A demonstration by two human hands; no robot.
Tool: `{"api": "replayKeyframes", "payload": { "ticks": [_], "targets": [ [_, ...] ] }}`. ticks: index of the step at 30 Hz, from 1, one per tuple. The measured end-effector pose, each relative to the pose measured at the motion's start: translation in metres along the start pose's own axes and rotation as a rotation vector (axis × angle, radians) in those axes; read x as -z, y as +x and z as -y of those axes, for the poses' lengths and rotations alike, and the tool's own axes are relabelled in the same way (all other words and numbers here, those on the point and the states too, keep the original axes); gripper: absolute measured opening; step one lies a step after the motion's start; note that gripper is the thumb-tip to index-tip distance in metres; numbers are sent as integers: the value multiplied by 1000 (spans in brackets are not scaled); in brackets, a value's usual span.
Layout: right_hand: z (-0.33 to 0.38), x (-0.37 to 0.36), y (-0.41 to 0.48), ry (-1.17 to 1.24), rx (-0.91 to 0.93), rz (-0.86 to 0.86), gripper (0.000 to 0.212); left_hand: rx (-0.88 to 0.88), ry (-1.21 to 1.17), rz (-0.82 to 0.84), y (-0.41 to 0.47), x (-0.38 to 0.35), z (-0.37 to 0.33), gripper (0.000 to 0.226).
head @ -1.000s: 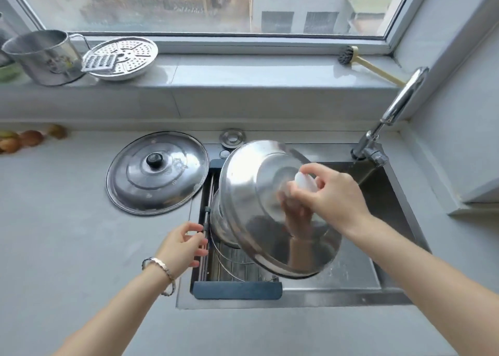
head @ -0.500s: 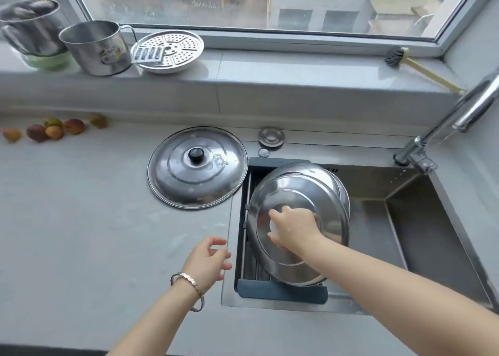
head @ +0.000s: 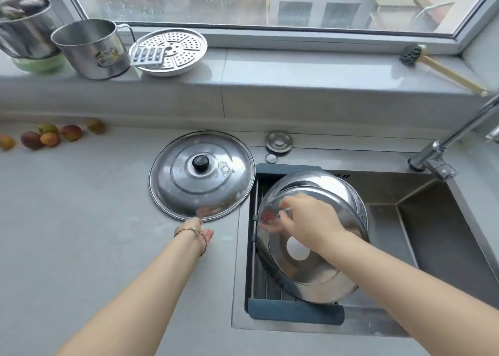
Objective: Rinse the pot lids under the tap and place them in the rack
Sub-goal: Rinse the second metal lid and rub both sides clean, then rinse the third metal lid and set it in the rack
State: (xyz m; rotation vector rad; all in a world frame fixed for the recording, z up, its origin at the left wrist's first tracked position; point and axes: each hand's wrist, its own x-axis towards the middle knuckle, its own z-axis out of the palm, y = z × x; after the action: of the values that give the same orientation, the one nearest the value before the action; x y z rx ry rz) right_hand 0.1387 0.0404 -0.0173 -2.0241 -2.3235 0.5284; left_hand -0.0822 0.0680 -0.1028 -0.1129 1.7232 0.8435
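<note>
- Head view: my right hand [head: 310, 218] hangs over the front lid [head: 310, 247] in the rack [head: 294, 312], fingers loose and spread, not clamped on anything; can't tell if they touch the steel.
- Front lid: shiny stainless, white knob, tilted, leaning on a 2nd lid [head: 324, 180] behind it, both in the rack at the sink's [head: 432, 234] left end.
- 3rd lid [head: 201, 175]: black knob, flat on the counter [head: 81, 234], droplets on top, its right rim just beside the sink's left edge.
- My left hand [head: 198, 230] is at that lid's near rim, fingers hidden, so grip unclear.
- Open room: counter left of the lid is bare; sink's right half empty; tap [head: 442, 150] at the far right corner.
</note>
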Motion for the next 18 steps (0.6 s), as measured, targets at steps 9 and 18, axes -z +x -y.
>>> {"api": "replayKeyframes", "payload": {
  "ticks": [9,18],
  "targets": [
    [-5,5,-1,183,-39,-61,25,-60,77,24,18,-32,-15,33],
    [-26,16,3,268,-43,-42,21,-115,-517,-5,0,-37,-22,22]
  ]
}}
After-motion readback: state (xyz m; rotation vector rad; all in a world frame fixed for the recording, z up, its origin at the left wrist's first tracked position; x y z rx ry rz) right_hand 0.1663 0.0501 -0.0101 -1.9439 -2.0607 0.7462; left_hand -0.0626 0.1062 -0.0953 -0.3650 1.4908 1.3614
